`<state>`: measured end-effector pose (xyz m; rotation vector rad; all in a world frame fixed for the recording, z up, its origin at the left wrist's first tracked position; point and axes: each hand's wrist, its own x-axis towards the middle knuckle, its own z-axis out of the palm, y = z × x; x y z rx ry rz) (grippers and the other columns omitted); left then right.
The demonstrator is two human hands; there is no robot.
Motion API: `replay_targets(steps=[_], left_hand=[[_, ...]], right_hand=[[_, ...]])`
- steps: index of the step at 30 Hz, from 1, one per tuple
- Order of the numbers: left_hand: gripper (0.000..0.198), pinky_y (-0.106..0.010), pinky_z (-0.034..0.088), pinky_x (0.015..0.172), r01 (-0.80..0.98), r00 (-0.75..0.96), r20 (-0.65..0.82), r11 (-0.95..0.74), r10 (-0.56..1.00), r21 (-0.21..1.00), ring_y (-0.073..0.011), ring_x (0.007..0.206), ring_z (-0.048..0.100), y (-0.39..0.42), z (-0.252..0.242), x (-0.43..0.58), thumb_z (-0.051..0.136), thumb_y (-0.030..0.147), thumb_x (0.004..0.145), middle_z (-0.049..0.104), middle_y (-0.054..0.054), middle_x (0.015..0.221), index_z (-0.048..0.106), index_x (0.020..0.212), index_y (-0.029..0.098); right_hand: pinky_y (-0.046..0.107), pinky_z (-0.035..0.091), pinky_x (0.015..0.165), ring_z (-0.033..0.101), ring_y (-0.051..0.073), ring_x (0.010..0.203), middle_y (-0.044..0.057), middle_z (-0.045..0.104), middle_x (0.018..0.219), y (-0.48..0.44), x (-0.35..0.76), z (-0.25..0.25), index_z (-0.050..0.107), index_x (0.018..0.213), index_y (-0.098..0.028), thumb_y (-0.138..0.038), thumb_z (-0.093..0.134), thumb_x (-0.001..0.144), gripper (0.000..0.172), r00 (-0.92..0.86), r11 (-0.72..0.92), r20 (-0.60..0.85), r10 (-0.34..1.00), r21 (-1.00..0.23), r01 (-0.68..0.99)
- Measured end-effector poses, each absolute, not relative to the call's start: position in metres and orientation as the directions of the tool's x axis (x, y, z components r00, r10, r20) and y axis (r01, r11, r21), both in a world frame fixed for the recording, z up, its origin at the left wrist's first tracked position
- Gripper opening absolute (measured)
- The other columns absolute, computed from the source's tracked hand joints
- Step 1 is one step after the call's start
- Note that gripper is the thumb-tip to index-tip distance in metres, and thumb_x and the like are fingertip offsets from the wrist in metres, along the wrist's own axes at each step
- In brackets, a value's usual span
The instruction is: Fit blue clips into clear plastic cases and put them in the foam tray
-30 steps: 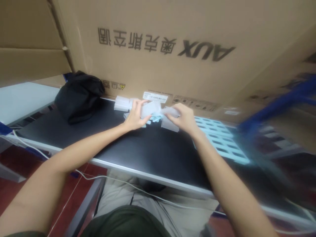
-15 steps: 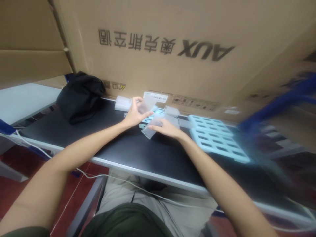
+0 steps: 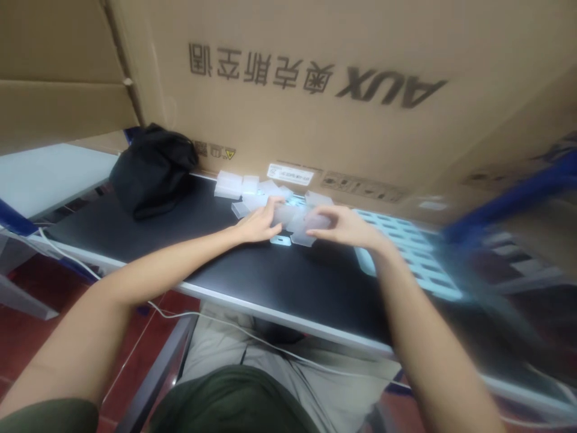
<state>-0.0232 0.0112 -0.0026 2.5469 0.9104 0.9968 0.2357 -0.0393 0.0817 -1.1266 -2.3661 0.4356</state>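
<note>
Grasping a clear piece (image 3: 285, 214) between left thumb and fingers, with the left hand (image 3: 259, 225) lowered towards 6 o'clock since half a second ago and the carton label (image 3: 295, 175), part-covered then, in full view now. Grasping a second clear piece (image 3: 322, 224), in the right hand (image 3: 343, 227), swung from 4 o'clock round to 3 o'clock of the left and farther from it than before. Too blurred to tell whether piece touches piece. Lying just at 5 o'clock from the left fingertips: a blue part (image 3: 280, 240). Resting at 10 o'clock from the left hand, near the carton (image 3: 406, 144): a loose clear piece (image 3: 228, 184). Reaching out at 4 o'clock from the right hand: a blue tray (image 3: 366, 263), more covered by the right forearm than before. Slumped at 10 o'clock on the table (image 3: 252, 282), as before: a black bag (image 3: 153, 173).
</note>
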Motion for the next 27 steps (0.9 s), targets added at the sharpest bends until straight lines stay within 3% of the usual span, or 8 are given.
replay_targets(steps=[2, 4, 8, 12, 15, 18, 21, 27], left_hand=[[0.06, -0.048, 0.055, 0.102, 0.413, 0.611, 0.555, -0.826, 0.564, 0.384, -0.0278, 0.118, 0.067, 0.012, -0.001, -0.024, 0.053, 0.021, 0.091, 0.054, -0.016, 0.144, 0.032, 0.147, 0.021], [0.053, -0.046, 0.05, 0.112, 0.347, 0.644, 0.583, -0.868, 0.496, 0.355, -0.0258, 0.131, 0.061, 0.013, 0.001, -0.025, 0.05, 0.013, 0.088, 0.058, -0.013, 0.143, 0.044, 0.139, 0.021], [0.031, -0.041, 0.05, 0.109, 0.264, 0.707, 0.563, -0.898, 0.429, 0.353, -0.0239, 0.125, 0.064, 0.016, 0.008, -0.027, 0.053, 0.008, 0.079, 0.066, -0.012, 0.131, 0.059, 0.107, 0.02], [0.012, -0.05, 0.039, 0.118, 0.273, 0.855, 0.358, -0.912, 0.376, 0.306, -0.0253, 0.116, 0.067, 0.016, 0.016, -0.035, 0.063, 0.019, 0.081, 0.072, -0.007, 0.12, 0.059, 0.093, 0.021], [0.026, -0.054, 0.031, 0.122, 0.316, 0.884, 0.271, -0.915, 0.38, 0.25, -0.0266, 0.113, 0.067, 0.016, 0.024, -0.042, 0.069, 0.044, 0.088, 0.073, -0.006, 0.115, 0.062, 0.102, 0.023], [0.046, -0.053, 0.03, 0.122, 0.32, 0.899, 0.24, -0.923, 0.367, 0.213, -0.0294, 0.118, 0.065, 0.015, 0.029, -0.045, 0.073, 0.062, 0.082, 0.073, -0.007, 0.117, 0.065, 0.105, 0.024], [0.047, -0.053, 0.027, 0.122, 0.319, 0.906, 0.234, -0.932, 0.353, 0.169, -0.0303, 0.121, 0.063, 0.014, 0.029, -0.042, 0.076, 0.067, 0.077, 0.075, -0.006, 0.114, 0.071, 0.096, 0.024], [0.05, -0.049, 0.037, 0.116, 0.371, 0.882, 0.248, -0.915, 0.401, 0.161, -0.0305, 0.119, 0.062, 0.015, 0.022, -0.036, 0.073, 0.069, 0.077, 0.075, -0.008, 0.115, 0.075, 0.094, 0.022]], right_hand=[[0.035, 0.058, 0.074, 0.071, 0.024, 0.085, 0.006, 0.078, 0.101, -0.039, 0.236, 0.08, 0.075, 0.103, -0.022, -0.053, 0.075, 0.081, 0.038, -0.563, 0.621, 0.276, 0.779, -0.466, 0.631], [0.035, 0.058, 0.078, 0.072, 0.024, 0.09, 0.006, 0.078, 0.106, -0.039, 0.234, 0.078, 0.075, 0.106, -0.021, -0.051, 0.074, 0.082, 0.038, -0.582, 0.636, 0.274, 0.766, -0.456, 0.622], [0.037, 0.058, 0.081, 0.072, 0.024, 0.09, 0.007, 0.078, 0.105, -0.039, 0.229, 0.075, 0.074, 0.105, -0.02, -0.048, 0.072, 0.083, 0.035, -0.584, 0.651, 0.296, 0.756, -0.437, 0.621], [0.038, 0.058, 0.081, 0.072, 0.026, 0.093, 0.008, 0.077, 0.109, -0.041, 0.22, 0.071, 0.073, 0.111, -0.021, -0.045, 0.07, 0.086, 0.035, -0.565, 0.657, 0.336, 0.753, -0.423, 0.624], [0.041, 0.058, 0.084, 0.071, 0.028, 0.099, 0.01, 0.075, 0.117, -0.043, 0.213, 0.068, 0.069, 0.122, -0.022, -0.046, 0.066, 0.09, 0.04, -0.572, 0.667, 0.344, 0.745, -0.404, 0.626], [0.044, 0.057, 0.088, 0.071, 0.03, 0.104, 0.01, 0.074, 0.122, -0.044, 0.208, 0.065, 0.068, 0.126, -0.023, -0.045, 0.063, 0.093, 0.04, -0.617, 0.691, 0.312, 0.722, -0.375, 0.618], [0.044, 0.057, 0.093, 0.071, 0.029, 0.107, 0.01, 0.074, 0.125, -0.046, 0.206, 0.066, 0.068, 0.128, -0.024, -0.043, 0.064, 0.093, 0.04, -0.659, 0.72, 0.298, 0.691, -0.369, 0.588], [0.043, 0.056, 0.097, 0.072, 0.027, 0.108, 0.008, 0.075, 0.126, -0.049, 0.203, 0.07, 0.071, 0.126, -0.025, -0.04, 0.065, 0.093, 0.038, -0.71, 0.759, 0.293, 0.64, -0.384, 0.526]])
